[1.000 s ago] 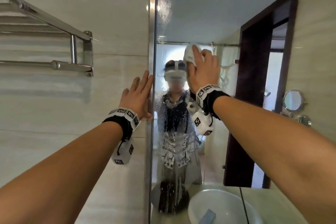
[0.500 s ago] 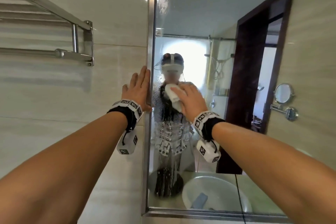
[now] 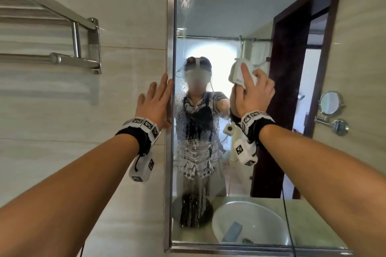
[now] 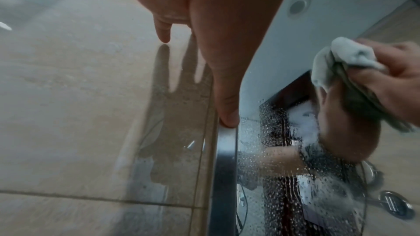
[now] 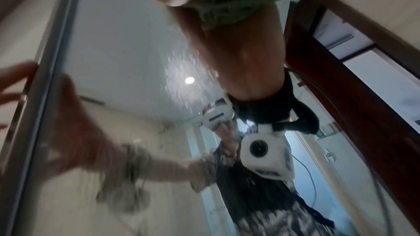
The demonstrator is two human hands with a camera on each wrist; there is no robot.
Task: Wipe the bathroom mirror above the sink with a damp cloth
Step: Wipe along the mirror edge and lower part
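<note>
One flat left hand at mirror edge.

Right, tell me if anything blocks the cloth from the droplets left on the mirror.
Nothing visible does. The right hand presses the cloth on the mirror; bare glass lies between it and the droplets. The left hand rests at the frame.

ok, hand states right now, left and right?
Left hand: open, flat on the wall tile at the mirror frame.
Right hand: holding the cloth against the mirror.
</note>
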